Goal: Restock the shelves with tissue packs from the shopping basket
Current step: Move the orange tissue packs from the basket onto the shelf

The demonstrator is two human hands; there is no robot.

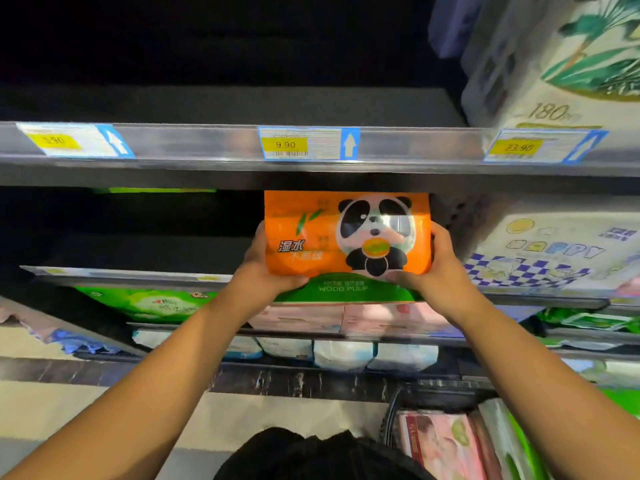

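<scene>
Two hands grip one orange tissue pack.

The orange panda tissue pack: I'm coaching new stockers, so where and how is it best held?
Probably by its two short ends, low down, one hand from each side. The orange panda tissue pack is wide and upright, face out; the left hand and right hand hold it so, thumbs on the front.

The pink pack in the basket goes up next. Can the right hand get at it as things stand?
Probably not yet: the right hand and left hand both grip the orange panda pack. Nothing covers the pink pack.
</scene>
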